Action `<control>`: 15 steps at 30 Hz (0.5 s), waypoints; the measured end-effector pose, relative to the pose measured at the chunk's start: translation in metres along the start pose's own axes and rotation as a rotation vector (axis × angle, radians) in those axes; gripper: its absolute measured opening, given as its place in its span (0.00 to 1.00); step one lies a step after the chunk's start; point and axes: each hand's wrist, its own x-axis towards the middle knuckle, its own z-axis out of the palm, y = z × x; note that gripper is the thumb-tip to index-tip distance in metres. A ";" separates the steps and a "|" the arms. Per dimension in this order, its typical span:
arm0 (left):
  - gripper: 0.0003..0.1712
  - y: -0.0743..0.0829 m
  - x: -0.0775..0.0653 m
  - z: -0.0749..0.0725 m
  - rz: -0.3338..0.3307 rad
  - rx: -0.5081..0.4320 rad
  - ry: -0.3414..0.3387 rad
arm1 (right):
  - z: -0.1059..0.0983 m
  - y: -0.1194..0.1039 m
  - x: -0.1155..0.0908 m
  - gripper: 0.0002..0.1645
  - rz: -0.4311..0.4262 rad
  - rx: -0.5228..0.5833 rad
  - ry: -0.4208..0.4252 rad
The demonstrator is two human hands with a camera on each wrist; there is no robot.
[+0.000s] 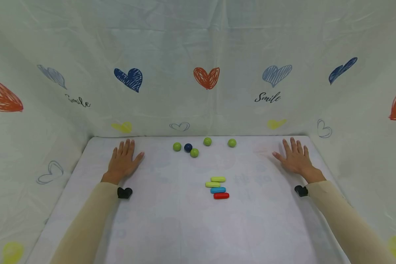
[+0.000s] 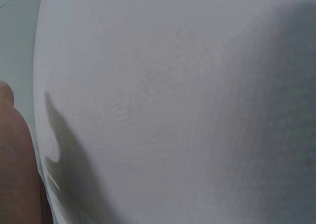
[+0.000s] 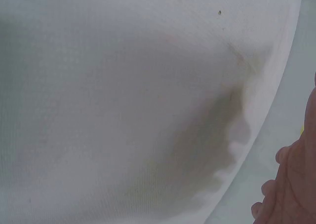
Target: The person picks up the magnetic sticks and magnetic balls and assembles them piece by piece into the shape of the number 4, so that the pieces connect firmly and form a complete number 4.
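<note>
My left hand is spread over the left side of the white table, its fingers straight and holding nothing. On the right side my right hand is spread the same way, also holding nothing. Between them, near the back edge, sit several shiny green balls and a dark blue ball. Closer to me lie short rounded sticks in a loose stack of rows: two yellow-green sticks, a blue stick and a red stick. Each wrist view catches part of its hand at the frame's edge, with a shadow on the cloth.
A white cloth covers the table. Pale curtains printed with hearts and "Smile" rise behind it and on both sides. A black wrist camera sits at the left cuff, another wrist camera at the right.
</note>
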 end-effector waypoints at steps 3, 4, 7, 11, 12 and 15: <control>0.53 -0.001 0.000 0.003 -0.002 0.000 0.004 | 0.001 -0.001 0.001 0.62 -0.007 0.000 0.003; 0.53 -0.001 0.000 0.004 -0.002 0.005 0.007 | 0.001 -0.002 0.001 0.62 -0.010 -0.001 0.004; 0.53 0.000 0.000 0.007 0.000 0.007 0.020 | 0.002 -0.005 0.004 0.62 -0.022 -0.009 0.012; 0.53 0.004 0.000 0.008 0.005 0.002 0.024 | 0.003 -0.009 0.007 0.62 -0.029 -0.024 0.016; 0.52 0.004 -0.001 0.008 0.005 0.000 0.022 | 0.003 -0.010 0.008 0.62 -0.030 -0.025 0.017; 0.53 0.005 -0.001 0.008 0.007 0.008 0.020 | 0.005 -0.014 0.010 0.62 -0.041 -0.035 0.022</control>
